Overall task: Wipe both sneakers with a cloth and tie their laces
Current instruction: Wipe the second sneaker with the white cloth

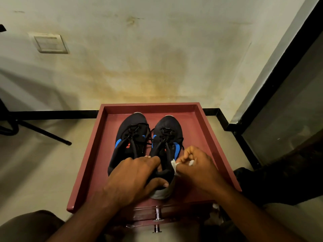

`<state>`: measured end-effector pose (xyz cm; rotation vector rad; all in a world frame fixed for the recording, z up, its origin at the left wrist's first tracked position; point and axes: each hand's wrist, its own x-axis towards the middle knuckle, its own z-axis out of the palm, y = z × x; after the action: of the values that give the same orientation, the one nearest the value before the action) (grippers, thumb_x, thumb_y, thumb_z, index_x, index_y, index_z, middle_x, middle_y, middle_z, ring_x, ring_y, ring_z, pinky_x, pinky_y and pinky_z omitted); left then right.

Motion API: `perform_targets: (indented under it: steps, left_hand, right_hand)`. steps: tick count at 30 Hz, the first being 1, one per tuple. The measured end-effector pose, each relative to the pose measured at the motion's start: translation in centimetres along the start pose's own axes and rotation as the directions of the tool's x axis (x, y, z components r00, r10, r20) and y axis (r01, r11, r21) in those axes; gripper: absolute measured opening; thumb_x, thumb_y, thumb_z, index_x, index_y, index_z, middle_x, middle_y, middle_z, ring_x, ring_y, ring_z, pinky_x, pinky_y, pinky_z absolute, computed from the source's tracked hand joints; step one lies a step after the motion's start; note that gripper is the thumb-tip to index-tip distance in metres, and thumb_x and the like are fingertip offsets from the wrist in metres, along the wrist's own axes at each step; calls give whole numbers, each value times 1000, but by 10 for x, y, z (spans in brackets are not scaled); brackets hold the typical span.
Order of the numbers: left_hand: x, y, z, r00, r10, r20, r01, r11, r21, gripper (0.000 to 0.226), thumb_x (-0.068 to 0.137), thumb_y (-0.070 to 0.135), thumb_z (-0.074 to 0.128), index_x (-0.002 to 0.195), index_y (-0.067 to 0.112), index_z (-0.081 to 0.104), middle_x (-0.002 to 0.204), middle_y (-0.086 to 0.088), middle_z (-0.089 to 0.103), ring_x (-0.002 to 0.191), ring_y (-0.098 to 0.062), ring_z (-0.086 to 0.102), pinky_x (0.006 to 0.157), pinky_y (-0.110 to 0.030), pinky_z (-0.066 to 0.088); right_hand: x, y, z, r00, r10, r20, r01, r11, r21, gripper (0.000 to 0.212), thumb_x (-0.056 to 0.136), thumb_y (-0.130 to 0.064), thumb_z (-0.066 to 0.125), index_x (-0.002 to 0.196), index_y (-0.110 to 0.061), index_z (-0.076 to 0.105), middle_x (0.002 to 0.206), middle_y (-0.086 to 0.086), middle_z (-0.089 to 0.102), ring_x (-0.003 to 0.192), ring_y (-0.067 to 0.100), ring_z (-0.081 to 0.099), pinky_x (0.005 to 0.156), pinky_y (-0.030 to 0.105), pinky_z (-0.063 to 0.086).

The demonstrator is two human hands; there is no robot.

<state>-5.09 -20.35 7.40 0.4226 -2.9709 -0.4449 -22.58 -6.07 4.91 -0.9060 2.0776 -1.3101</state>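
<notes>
Left hand [134,173] gripping right sneaker [166,137] heel, right hand [195,165] pinching cloth [174,165]

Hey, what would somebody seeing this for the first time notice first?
A pair of black sneakers with blue patches sits toes-to-wall in a red-brown tray on a small cabinet. The left hand grips the right-side sneaker's heel, while the right hand pinches a white cloth against its collar.

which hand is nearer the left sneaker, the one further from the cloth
Left. The left hand lies over the heel end of the left sneaker while gripping the right sneaker; the right hand is beyond it, pinching the white cloth.
</notes>
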Motion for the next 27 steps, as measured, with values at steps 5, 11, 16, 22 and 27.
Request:
perform_targets:
  steps: [5, 11, 16, 22, 27]
  left_hand:
    - [5, -2, -6, 996, 40, 76, -41, 999, 4, 46, 82, 82, 38, 92, 37, 45, 91, 14, 63, 80, -8, 63, 73, -34, 51]
    - [-1, -6, -11, 991, 16, 134, -4, 996, -91, 38, 90, 58, 46, 121, 38, 58, 115, 18, 69, 102, -8, 68, 85, -36, 54]
    - [1, -9, -8, 992, -25, 120, 35, 996, -77, 39, 87, 57, 46, 119, 39, 57, 115, 15, 70, 103, -14, 69, 86, -41, 56]
    - [6, -9, -8, 991, 8, 132, 4, 996, -86, 25, 101, 34, 54, 125, 35, 60, 119, 10, 70, 109, -17, 68, 91, -43, 54]
    - [7, -8, -10, 996, -27, 84, 37, 993, -112, 26, 98, 39, 50, 122, 37, 59, 114, 11, 72, 103, -16, 69, 86, -43, 55]
  right_hand:
    - [-1, 4, 3, 994, 11, -113, -13, 1000, -18, 24, 80, -8, 77, 80, -21, 57, 73, -4, 69, 63, 6, 64, 59, 30, 56]
    - [21, 17, 17, 978, 55, -203, -78, 992, -104, 27, 85, -12, 76, 77, -23, 53, 71, -6, 63, 62, 8, 57, 55, 21, 45]
    - [-31, 0, 16, 1000, -7, 27, 8, 999, -46, 25, 77, -15, 77, 79, -25, 54, 73, -1, 64, 59, 7, 52, 54, 29, 47]
    - [-21, 8, 23, 984, 52, -170, -57, 998, -23, 26, 80, -12, 78, 78, -28, 56, 69, -1, 67, 57, 13, 56, 54, 36, 49]
    - [-27, -6, 20, 994, -12, -109, 11, 1000, -10, 23, 80, -11, 77, 79, -25, 58, 75, -1, 69, 58, 8, 61, 53, 36, 55]
